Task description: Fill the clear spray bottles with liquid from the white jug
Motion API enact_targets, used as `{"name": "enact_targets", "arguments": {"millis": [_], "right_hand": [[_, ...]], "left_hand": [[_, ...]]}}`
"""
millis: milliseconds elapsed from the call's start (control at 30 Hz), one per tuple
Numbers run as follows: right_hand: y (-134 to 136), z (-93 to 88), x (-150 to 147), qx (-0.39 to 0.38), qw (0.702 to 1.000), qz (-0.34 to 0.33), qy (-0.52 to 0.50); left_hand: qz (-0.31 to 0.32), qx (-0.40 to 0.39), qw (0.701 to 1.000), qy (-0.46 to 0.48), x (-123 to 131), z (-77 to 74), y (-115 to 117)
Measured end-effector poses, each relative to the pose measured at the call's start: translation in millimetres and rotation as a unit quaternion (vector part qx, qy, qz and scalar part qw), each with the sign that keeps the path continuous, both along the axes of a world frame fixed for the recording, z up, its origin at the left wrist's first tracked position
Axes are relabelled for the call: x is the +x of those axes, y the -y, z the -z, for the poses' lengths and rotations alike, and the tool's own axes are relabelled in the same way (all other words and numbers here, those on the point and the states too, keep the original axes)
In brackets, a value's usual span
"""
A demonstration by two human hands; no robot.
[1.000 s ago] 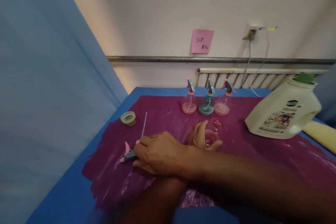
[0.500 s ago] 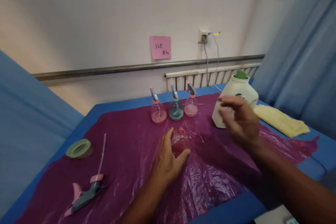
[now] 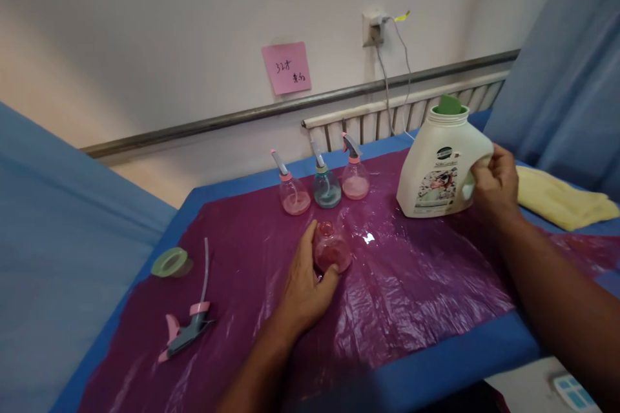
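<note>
My left hand (image 3: 310,281) is closed round the side of a clear pink spray bottle (image 3: 333,250), which stands uncapped on the purple plastic sheet. With fingers wrapped through its handle, my right hand (image 3: 498,184) grips a large cream-coloured jug (image 3: 436,171) with a printed label and a green spout. The jug's base looks close to the sheet; I cannot tell whether it touches. To the left lies a grey and pink spray trigger head (image 3: 188,332) with its dip tube. Behind it is a pale green cap (image 3: 172,262).
Behind my left hand stand three spray bottles with heads on: a pink one (image 3: 294,197), a teal one (image 3: 327,188) and another pink one (image 3: 356,181). A yellow cloth (image 3: 564,197) lies at the right. Blue curtains (image 3: 62,239) hang on both sides; a metal rail (image 3: 232,117) crosses the wall.
My right hand has moved right from in front of the jug and closed on its handle. My left hand stays on the pink bottle. The view has shifted and tilted.
</note>
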State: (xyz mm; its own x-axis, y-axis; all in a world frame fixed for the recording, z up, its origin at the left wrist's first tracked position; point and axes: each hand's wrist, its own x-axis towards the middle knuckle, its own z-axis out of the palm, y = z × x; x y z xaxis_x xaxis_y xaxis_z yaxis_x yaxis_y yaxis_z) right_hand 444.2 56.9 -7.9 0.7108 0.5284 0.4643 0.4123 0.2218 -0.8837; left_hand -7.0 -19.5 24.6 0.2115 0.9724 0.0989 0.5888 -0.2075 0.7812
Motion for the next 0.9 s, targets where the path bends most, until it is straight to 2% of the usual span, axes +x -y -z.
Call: {"name": "enact_targets", "arguments": {"millis": [133, 267, 400, 567, 767, 900], "right_hand": [[2, 0.2, 6, -0.068, 0.997, 0.042, 0.002], [9, -6.2, 9, -0.109, 0.992, 0.07, 0.014], [19, -19.0, 14, -0.126, 0.986, 0.109, 0.024], [37, -42.8, 32, -0.147, 0.977, 0.15, 0.048], [55, -73.4, 54, -0.121, 0.973, 0.181, 0.076], [52, -99.2, 44, -0.019, 0.983, 0.169, 0.071]], "left_hand": [[-0.015, -0.007, 1.0, -0.013, -1, -0.9, -5], [-0.007, 0.028, 0.999, -0.026, 0, -4.5, -8], [-0.013, 0.034, 0.999, -0.022, 3, -9.3, -7], [-0.031, -0.024, 0.999, -0.02, 7, -13.5, -5], [-0.018, -0.026, 1.0, -0.002, 5, -11.0, -6], [-0.018, -0.024, 1.0, 0.001, 4, -9.6, -6]]}}
